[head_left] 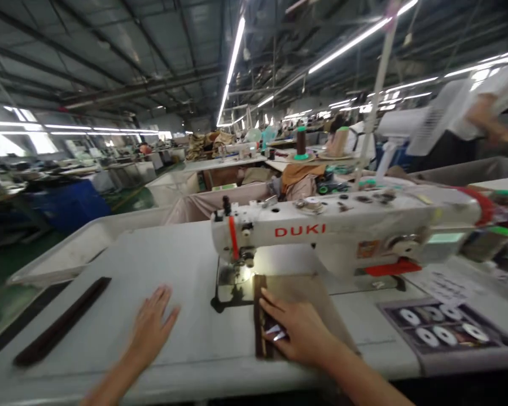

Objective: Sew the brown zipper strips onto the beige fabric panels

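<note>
My left hand (pixel 150 324) lies on the pale sewing table (pixel 186 338), fingers stretched out and nothing in them. To its right, my right hand (pixel 298 327) rests on a flat brown fabric piece (pixel 296 285) with a darker strip along its left edge (pixel 259 316). The fingers there are spread. A small shiny thing (pixel 276 332) shows between them; I cannot make out what it is. The fabric's far left corner is beside the lit needle area (pixel 241 276) of a white DUKI sewing machine (pixel 279 225). A narrow dark brown strip (pixel 63 321) lies on the table at far left.
A dark tray (pixel 427 344) with white bobbins sits at the right. Fabric-lined bins (pixel 105 231) stand behind and left of the table. A white fan (pixel 406 124), thread cones (pixel 301 144) and heaped cloth (pixel 300 177) are behind the machine. Another person's arm (pixel 491 121) is at far right.
</note>
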